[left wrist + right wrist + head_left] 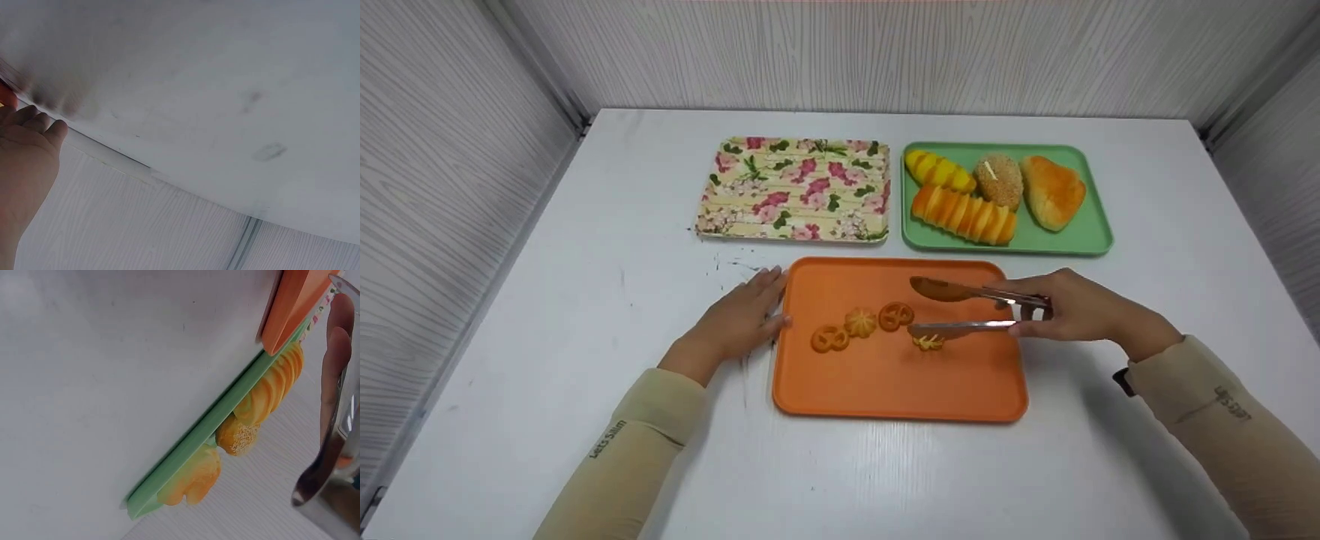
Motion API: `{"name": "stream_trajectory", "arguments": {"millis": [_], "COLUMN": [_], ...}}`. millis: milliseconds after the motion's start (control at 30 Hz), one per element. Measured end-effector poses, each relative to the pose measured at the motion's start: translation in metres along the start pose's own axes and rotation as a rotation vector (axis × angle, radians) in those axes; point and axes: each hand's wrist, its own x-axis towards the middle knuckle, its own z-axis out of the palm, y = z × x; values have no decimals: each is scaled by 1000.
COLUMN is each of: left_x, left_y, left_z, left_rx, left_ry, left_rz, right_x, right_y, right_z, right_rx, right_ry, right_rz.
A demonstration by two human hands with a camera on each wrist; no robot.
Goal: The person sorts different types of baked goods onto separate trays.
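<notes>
My right hand (1076, 306) grips metal tongs (971, 325) over the right half of an orange tray (900, 390). The tongs' two arms are spread apart. Their lower tip partly covers a small yellow leaf-like piece (928, 343). To its left, a pretzel-shaped cookie (896, 316), a round flower-shaped cookie (861, 322) and another pretzel-shaped cookie (829, 339) lie in a slanting row. My left hand (741, 319) rests at the tray's left edge, fingers extended. In the right wrist view, the tongs (332, 455) appear at the right with part of the hand.
Behind the orange tray stands a green tray (1080, 238) with a sesame bun (999, 180), a sliced-looking loaf (964, 215), a yellow striped bread (939, 172) and a golden bread (1052, 193). Left of it lies a floral tray (795, 191). Pale wood-grain panels (855, 56) border the white table (607, 300).
</notes>
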Motion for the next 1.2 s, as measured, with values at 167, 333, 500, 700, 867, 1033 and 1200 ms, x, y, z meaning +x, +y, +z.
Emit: {"name": "stream_trajectory", "arguments": {"millis": [167, 333, 500, 700, 867, 1033, 1200], "left_x": [1, 1, 1, 1, 0, 0, 0], "left_y": [0, 0, 0, 0, 0, 0, 1], "left_z": [-1, 0, 0, -1, 0, 0, 0], "left_rx": [-1, -4, -12, -8, -19, -17, -11], "left_ry": [-7, -17, -15, -9, -7, -17, -21], "left_rz": [-13, -30, -30, -20, -22, -32, -41], "right_x": [-1, -1, -2, -2, -2, -1, -1], "right_y": [-1, -1, -1, -1, -3, -3, -3], "right_z": [4, 6, 7, 8, 8, 8, 9], "right_rx": [19, 17, 7, -4, -30, -53, -78], "right_ry": [-12, -22, -37, -50, -44, -39, -32], "right_rz": [-24, -44, -28, 1, -6, -15, -39]}}
